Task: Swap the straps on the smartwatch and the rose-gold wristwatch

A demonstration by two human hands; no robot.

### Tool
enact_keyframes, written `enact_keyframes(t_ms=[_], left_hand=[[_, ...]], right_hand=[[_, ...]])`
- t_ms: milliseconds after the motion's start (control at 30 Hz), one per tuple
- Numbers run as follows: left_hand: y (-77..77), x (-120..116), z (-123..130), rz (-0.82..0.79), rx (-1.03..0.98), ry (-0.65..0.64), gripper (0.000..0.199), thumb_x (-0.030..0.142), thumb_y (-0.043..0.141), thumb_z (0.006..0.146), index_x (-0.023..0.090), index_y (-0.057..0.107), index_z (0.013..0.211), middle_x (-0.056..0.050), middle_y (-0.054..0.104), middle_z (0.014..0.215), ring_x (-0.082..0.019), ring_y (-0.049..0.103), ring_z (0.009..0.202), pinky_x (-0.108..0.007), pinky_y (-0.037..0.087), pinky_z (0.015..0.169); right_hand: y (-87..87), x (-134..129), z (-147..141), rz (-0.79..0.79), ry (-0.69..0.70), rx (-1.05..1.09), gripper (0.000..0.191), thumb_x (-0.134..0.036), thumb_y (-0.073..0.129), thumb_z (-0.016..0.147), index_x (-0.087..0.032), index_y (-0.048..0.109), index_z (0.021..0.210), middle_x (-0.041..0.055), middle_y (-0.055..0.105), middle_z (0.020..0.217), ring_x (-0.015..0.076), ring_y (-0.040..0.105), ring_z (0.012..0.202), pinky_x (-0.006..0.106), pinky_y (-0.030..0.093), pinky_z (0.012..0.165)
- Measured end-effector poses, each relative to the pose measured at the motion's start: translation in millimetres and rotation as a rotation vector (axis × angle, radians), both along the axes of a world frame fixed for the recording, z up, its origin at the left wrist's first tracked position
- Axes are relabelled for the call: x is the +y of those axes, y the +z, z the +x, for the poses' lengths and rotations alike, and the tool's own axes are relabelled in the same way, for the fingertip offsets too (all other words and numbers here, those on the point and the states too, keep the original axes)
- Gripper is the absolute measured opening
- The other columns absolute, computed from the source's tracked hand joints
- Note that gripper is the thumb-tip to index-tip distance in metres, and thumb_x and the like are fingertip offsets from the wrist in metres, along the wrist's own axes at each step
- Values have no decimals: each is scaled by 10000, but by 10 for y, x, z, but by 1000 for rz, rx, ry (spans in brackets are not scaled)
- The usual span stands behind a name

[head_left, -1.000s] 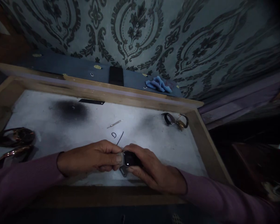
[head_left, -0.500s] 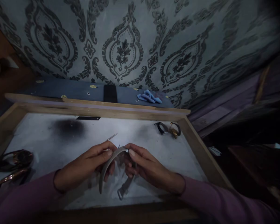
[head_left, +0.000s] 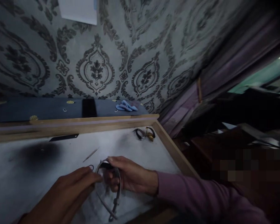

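Looks like a home or small workshop, from patterned wallpaper [head_left: 95, 70] beyond the tray's [head_left: 175, 154] far edge and watches [head_left: 150, 136] in its far-right corner.

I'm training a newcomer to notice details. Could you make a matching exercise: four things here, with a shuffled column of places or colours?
Things:
1. grey-strapped watch
2. crumpled cloth
3. flat strip
4. slim pointed tool

Places or colours:
A. black, inside the tray near its far wall
B. silvery, on the tray's pale floor
C. held in the right hand
D. blue, behind the tray

Pairs: 1-C, 2-D, 3-A, 4-B
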State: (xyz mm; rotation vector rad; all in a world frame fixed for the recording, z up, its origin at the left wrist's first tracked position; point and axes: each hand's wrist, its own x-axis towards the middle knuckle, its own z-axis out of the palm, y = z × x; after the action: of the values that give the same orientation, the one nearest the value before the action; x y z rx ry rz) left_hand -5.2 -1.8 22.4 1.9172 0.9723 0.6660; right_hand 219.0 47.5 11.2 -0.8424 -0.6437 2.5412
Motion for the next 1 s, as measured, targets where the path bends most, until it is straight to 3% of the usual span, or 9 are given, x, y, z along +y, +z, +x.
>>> enact_keyframes(t_ms=[100, 167, 333, 433, 567, 767, 833, 900, 1000], left_hand=[[-76, 37, -33, -112, 7, 68, 160, 345, 511, 963, 334, 663, 1011, -6, 686, 914, -201, 630, 810, -230, 460, 727], [-62, 73, -30, -175, -11, 110, 189, 417, 511, 955, 294, 653, 933, -7, 681, 867, -203, 618, 788, -231, 451, 703], [72, 165, 15, -270, -46, 233, 416, 573, 498, 905, 216, 560, 700, 23, 485, 595, -149, 465, 561, -224, 370, 520], [114, 209, 25, -344, -110, 259, 444, 586, 486, 898, 203, 515, 676, 30, 471, 585, -139, 451, 561, -236, 383, 559], [119, 236, 20, -462, -156, 298, 459, 605, 480, 884, 201, 476, 668, 38, 451, 582, -129, 420, 552, -245, 363, 554], [153, 248, -8, -394, -78, 335, 394, 537, 502, 891, 192, 532, 703, 34, 398, 680, -134, 388, 617, -251, 326, 577], [155, 255, -21, -286, -62, 350, 382, 501, 508, 898, 188, 546, 684, 10, 439, 755, -154, 436, 707, -269, 358, 658], [149, 258, -33, -238, -72, 328, 357, 480, 503, 908, 188, 565, 713, -4, 474, 813, -171, 461, 770, -282, 370, 713], [150, 241, -40, -322, -87, 278, 320, 471, 472, 937, 194, 568, 806, 1, 504, 809, -168, 457, 757, -277, 360, 693]], right_hand=[[-37, 31, 23, 76, -38, -5, 506, -468, 731, 824, -216, 524, 1212, -20, 623, 765, 85, 565, 559, 234, 476, 573], [-42, 48, 33, 104, -54, 13, 566, -489, 701, 845, -260, 459, 1302, -18, 644, 815, 96, 602, 583, 251, 493, 605], [-33, 78, 46, 141, -84, 50, 470, -577, 455, 959, -190, 500, 1224, 47, 703, 767, 123, 633, 593, 264, 493, 621], [-21, 86, 38, 175, -132, 50, 422, -533, 474, 959, -172, 518, 1173, 59, 719, 765, 130, 646, 592, 266, 483, 620], [26, 88, 26, 207, -136, 67, 415, -438, 527, 927, -166, 506, 1240, 88, 741, 852, 159, 695, 692, 263, 463, 623], [43, 91, 29, 291, -107, 57, 471, -206, 600, 823, -158, 497, 1280, 81, 737, 896, 170, 709, 757, 262, 483, 640], [-5, 96, 35, 357, -77, -7, 475, -214, 614, 844, -160, 467, 1292, 71, 721, 888, 164, 706, 743, 258, 489, 630], [-54, 96, 46, 472, -27, -99, 483, -338, 579, 915, -152, 421, 1331, 58, 697, 843, 150, 681, 673, 251, 480, 582], [-62, 80, 69, 763, 48, -296, 519, -471, 464, 981, -139, 412, 1376, 3, 616, 736, 99, 543, 534, 219, 414, 498]])
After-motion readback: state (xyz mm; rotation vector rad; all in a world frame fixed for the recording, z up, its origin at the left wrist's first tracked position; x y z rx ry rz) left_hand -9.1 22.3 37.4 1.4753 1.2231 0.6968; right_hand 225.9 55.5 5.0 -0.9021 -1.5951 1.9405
